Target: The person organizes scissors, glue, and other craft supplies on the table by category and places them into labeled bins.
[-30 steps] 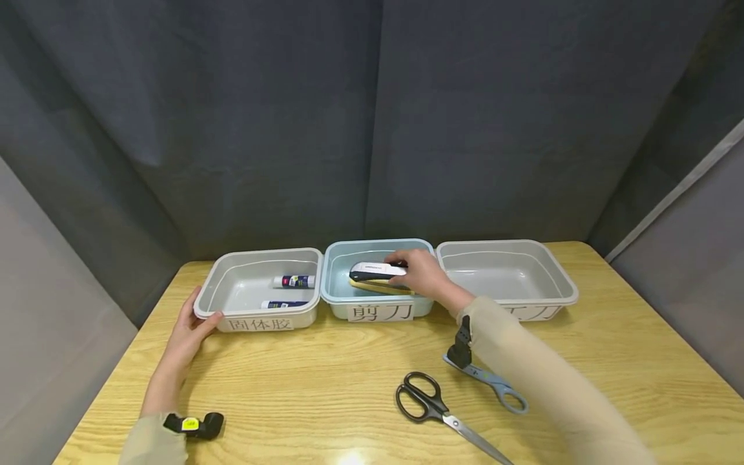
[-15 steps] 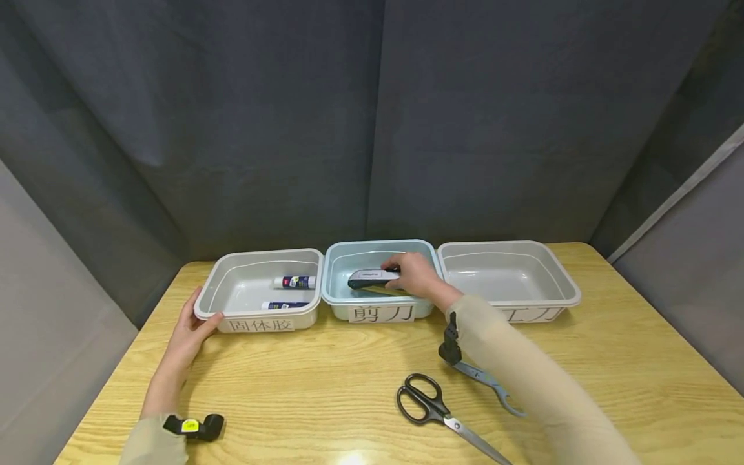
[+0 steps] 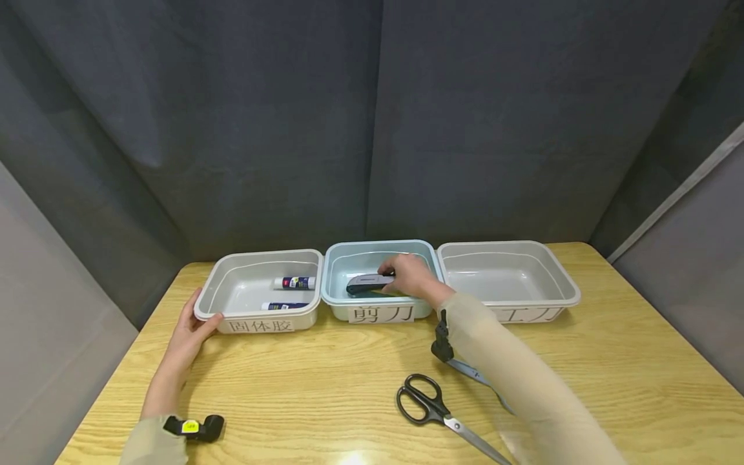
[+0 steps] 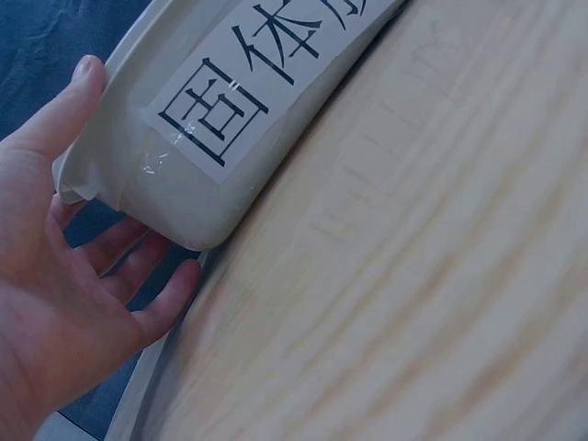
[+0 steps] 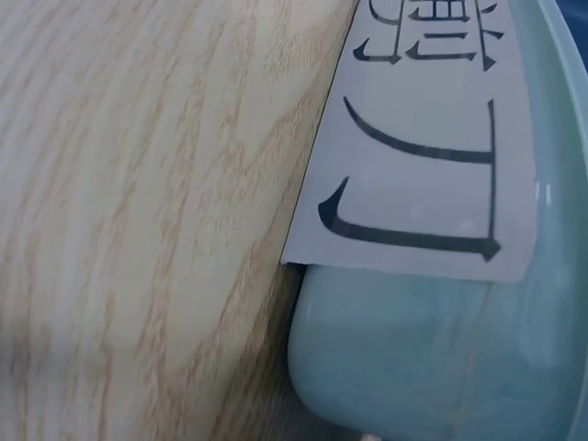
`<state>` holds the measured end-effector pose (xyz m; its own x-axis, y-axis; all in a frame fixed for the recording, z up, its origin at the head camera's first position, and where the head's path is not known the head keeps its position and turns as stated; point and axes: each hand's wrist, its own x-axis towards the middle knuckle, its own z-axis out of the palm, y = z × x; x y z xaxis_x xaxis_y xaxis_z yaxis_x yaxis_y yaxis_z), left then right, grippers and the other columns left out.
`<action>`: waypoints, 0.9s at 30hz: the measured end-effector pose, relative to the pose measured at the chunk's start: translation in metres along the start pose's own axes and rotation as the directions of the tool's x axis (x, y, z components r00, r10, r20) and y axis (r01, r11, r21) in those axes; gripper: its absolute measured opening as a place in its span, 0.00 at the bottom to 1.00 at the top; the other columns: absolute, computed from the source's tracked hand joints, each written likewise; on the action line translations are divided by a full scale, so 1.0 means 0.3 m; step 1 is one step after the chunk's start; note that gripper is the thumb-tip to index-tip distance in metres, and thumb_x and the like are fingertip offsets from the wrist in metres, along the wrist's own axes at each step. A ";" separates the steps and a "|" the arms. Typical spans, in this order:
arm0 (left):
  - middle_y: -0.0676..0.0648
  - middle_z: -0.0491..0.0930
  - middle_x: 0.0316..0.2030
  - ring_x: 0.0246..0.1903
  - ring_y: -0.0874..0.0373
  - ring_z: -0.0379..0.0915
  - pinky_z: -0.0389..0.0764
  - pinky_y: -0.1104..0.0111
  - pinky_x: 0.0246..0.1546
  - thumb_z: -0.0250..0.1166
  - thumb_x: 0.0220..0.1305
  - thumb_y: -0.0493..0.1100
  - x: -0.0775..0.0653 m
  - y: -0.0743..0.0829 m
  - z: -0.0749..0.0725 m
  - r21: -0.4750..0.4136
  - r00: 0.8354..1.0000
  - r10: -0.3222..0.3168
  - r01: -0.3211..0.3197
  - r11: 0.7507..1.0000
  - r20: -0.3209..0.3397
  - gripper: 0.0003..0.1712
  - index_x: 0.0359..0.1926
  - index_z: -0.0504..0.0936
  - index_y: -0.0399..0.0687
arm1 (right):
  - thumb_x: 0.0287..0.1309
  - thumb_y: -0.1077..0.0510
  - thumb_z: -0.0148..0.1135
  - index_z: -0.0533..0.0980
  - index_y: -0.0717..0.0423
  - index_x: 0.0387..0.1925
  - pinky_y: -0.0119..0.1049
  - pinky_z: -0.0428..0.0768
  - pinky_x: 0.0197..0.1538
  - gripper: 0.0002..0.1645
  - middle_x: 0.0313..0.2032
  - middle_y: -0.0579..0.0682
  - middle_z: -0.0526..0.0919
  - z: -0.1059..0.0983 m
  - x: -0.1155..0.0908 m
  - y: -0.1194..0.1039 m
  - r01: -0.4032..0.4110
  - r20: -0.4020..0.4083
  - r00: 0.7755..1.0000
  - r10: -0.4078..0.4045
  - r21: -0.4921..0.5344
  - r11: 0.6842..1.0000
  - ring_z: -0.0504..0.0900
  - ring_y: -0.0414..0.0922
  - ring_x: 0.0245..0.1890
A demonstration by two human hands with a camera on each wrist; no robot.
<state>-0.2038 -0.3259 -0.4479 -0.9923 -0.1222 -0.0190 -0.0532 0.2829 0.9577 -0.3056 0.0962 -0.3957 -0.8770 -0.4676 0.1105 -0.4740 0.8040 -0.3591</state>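
My right hand (image 3: 411, 276) reaches into the light-blue bin (image 3: 334, 300) and grips a white-and-black utility knife (image 3: 367, 282), whose rounded end sticks out to the left. Fingers cover the knife's other end. A sliver of yellow shows below it. In the right wrist view only the blue bin's labelled wall (image 5: 395, 349) and the table appear, with hardly any of the hand. My left hand (image 3: 187, 332) holds the front-left corner of the left pale-grey bin (image 3: 203, 284). The left wrist view shows thumb at the rim and fingers around the corner.
Two glue sticks, one at the back (image 3: 294, 283) and one in front (image 3: 283, 305), lie in the left bin. Another grey bin (image 3: 566, 284) stands at the right. Black-handled scissors (image 3: 433, 407) and blue scissors (image 3: 465, 369), partly under the right sleeve, lie on the wooden table (image 3: 302, 400).
My right hand has moved slightly left and lower in the blue bin with the knife, whose top looks darker and more tilted. The right sleeve covers more of the blue scissors. The left hand stays put.
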 end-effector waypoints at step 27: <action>0.42 0.42 0.70 0.62 0.52 0.50 0.61 0.89 0.43 0.55 0.65 0.47 -0.006 -0.011 0.004 -0.009 1.000 0.017 -0.017 1.000 -0.001 0.44 0.71 0.35 0.62 | 0.41 0.61 0.71 0.77 0.55 0.37 0.40 0.74 0.45 0.17 0.36 0.51 0.81 0.031 0.023 0.029 -0.056 0.206 0.978 0.042 0.060 0.997 0.77 0.45 0.38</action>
<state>-0.2020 -0.3255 -0.4513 -0.9930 -0.1180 -0.0023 -0.0351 0.2768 0.9603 -0.3150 0.0965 -0.4065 -0.8610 -0.4989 -0.0985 -0.4187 0.8054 -0.4195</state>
